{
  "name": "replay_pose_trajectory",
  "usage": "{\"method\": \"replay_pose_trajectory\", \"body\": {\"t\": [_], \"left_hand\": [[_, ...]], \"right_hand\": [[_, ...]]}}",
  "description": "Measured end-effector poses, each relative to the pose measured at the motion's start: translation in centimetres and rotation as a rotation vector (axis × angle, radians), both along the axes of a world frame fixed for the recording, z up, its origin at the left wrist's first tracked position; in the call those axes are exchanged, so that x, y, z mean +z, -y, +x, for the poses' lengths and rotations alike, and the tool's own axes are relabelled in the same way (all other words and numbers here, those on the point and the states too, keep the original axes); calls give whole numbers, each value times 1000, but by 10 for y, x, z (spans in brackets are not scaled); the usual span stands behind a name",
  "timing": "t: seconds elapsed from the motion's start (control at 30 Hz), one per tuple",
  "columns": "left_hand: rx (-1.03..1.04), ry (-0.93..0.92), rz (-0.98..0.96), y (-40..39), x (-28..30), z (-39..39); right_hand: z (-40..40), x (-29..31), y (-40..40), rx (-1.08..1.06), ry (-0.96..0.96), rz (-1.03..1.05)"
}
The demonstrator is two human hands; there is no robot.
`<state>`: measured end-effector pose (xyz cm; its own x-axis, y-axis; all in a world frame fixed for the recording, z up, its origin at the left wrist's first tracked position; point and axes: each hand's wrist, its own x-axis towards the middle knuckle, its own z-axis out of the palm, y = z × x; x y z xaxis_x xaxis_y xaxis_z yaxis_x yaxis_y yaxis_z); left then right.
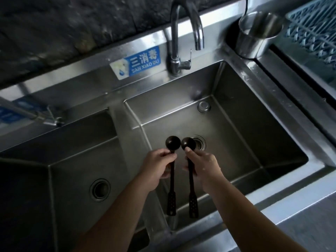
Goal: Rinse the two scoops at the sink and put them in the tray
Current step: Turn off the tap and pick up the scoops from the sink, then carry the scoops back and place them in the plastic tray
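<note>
Two dark scoops are held side by side over the right sink (272, 135), near its drain. The left scoop (172, 180) is gripped by the left hand (158, 167). The right scoop (190, 179) is gripped by the right hand (203, 166). A blue tray (312, 28) is seen far right.

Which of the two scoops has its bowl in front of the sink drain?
The dark long-handled scoop in the right hand: its round bowl overlaps the right basin's drain. The left hand's scoop bowl sits clear of it.

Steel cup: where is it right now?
Head view, upper right: the steel cup stands on the sink ledge, right of the faucet and left of the blue rack.
</note>
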<state>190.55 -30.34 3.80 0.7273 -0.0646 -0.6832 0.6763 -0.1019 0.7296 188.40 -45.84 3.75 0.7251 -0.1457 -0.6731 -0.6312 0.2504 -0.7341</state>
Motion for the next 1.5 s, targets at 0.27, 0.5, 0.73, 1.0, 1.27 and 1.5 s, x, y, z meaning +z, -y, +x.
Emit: {"method": "replay_pose_trajectory", "body": {"t": [0.27, 0.5, 0.73, 1.0, 1.27, 1.5], "left_hand": [[153, 113, 14, -50, 38, -43], [80, 186, -4, -100, 59, -82], [-45, 226, -41, -152, 73, -123], [-285, 257, -84, -160, 99, -172], [-615, 284, -218, -77, 119, -241], [-980, 280, -275, 19, 127, -364]], "right_hand": [[-22, 25, -46, 152, 75, 52], [-64, 46, -94, 168, 143, 41], [-133, 68, -146, 2, 186, 33], [-213, 99, -162, -240, 210, 8], [-330, 119, -107, -559, 264, -84], [-489, 125, -55, -864, 242, -166]]}}
